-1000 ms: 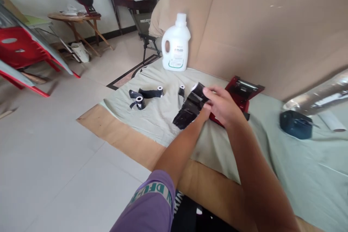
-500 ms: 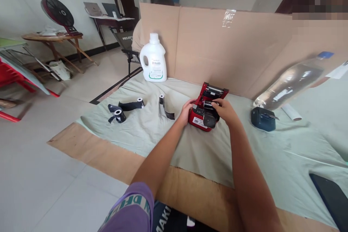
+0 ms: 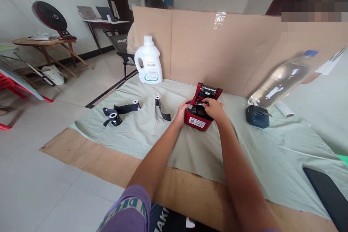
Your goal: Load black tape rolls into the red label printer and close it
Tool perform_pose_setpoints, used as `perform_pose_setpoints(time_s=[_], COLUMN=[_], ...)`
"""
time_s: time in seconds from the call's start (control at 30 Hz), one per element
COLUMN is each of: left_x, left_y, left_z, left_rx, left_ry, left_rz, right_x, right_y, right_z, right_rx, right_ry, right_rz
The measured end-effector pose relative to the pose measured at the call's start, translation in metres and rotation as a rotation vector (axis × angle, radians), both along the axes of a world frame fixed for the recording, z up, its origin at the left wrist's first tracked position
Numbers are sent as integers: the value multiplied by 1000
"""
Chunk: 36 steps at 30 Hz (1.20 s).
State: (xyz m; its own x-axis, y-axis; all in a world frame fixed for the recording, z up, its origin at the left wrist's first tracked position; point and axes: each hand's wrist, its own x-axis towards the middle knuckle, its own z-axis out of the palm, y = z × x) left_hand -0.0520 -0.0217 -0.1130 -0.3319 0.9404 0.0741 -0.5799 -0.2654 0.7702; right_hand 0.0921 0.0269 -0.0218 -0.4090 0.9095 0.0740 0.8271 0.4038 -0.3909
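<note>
The fingers (image 3: pixel 206 102) of the right hand (image 3: pixel 214 108) are closed on the right end of a short, shiny black cylindrical roll (image 3: pixel 199 104), down inside a red and black boxy machine (image 3: pixel 197 127) with its lid raised. The roll lies on its side, its long axis running left to right across the opening, one end toward each hand; how deep it sits cannot be told.

The left hand (image 3: pixel 180 115) is against the machine's left side, fingers near its upper left edge; whether they grip or only rest there, I cannot tell. The machine's front, with a white printed label (image 3: pixel 197 121), faces the person, turned slightly left. Its lid (image 3: pixel 208 90) stands up at the back, leaning toward the upright brown cardboard sheet (image 3: pixel 212 50).

Machine and hands are near the middle of the desk (image 3: pixel 114 163), on a pale green cloth (image 3: pixel 152 141). To the left are three small black rolls with white cores; the nearest roll (image 3: pixel 115 120) stands on end, a strip trailing left. Beyond them stands a white plastic jug (image 3: pixel 151 66). To the right, a dark blue box-shaped device (image 3: pixel 257 116) sits before a clear plastic bottle (image 3: pixel 282 79), its blue cap pointing up and right.
</note>
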Motion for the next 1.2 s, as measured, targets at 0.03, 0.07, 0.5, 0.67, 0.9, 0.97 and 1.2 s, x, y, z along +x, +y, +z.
perform_pose_setpoints(time_s=[0.03,0.07,0.5,0.67,0.9,0.97,1.2], left_x=[0,0,-1,5,18,21,31], left_y=[0,-1,-12,-45,-61,-60,-64], left_z=[0,1,-2,8,6,5,5], left_rx=[-4,-10,160,337,237,255,240], left_ry=[-2,-4,462,1023,1149,1144,1148], left_rz=[2,3,369,276,221,241,301], right_x=[-1,-1,12,16,4,4,9], right_y=[0,0,16,28,37,38,33], right_z=[0,0,-19,-27,-49,-52,-37], right_rx=[-6,-13,41,64,-286,-329,-402], right_ry=[-17,-25,914,1173,1479,1525,1568], right_rz=[-9,-18,-239,-333,-100,-75,-138])
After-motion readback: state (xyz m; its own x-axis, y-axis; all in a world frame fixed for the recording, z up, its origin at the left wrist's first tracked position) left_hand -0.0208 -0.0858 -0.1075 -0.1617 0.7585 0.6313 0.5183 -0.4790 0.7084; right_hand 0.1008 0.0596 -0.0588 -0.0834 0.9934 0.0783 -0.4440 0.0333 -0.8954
